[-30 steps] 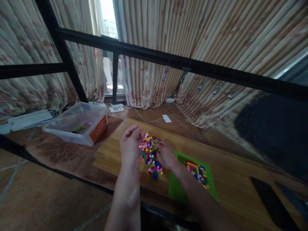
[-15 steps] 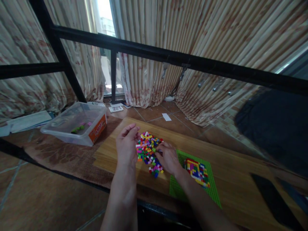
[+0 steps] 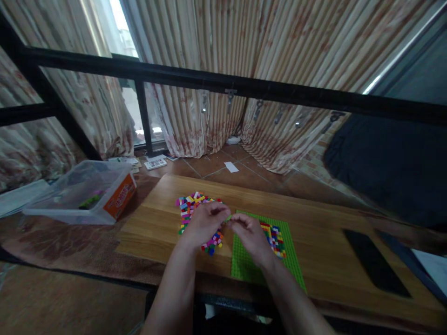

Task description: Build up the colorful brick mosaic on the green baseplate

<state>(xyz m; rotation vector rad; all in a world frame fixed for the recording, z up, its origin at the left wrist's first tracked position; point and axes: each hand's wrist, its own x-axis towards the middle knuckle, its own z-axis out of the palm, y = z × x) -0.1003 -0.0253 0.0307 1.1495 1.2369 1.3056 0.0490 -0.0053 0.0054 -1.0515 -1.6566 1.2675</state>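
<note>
My left hand (image 3: 206, 222) and my right hand (image 3: 248, 232) meet fingertip to fingertip over the board. Between them shows a tiny green toy brick (image 3: 228, 217), pinched by the fingers of both. Under and behind my left hand spreads a pile of small multicoloured toy bricks (image 3: 190, 201), partly hidden by it. A green studded baseplate (image 3: 289, 237) lies below and right of my right hand. On it sits a flat pattern of coloured bricks (image 3: 277, 239), its left part covered by my right hand.
The wooden board (image 3: 146, 228) bears the bricks and baseplate. A clear plastic box (image 3: 70, 214) with an orange label and a few pieces inside stands at left. A black flat panel (image 3: 375, 263) lies at right. A black metal rail (image 3: 209, 81) crosses in front of the curtains.
My left hand has moved right and down to meet my right hand, which has lifted off the pile. A green brick now shows between them. The view has turned to the right.
</note>
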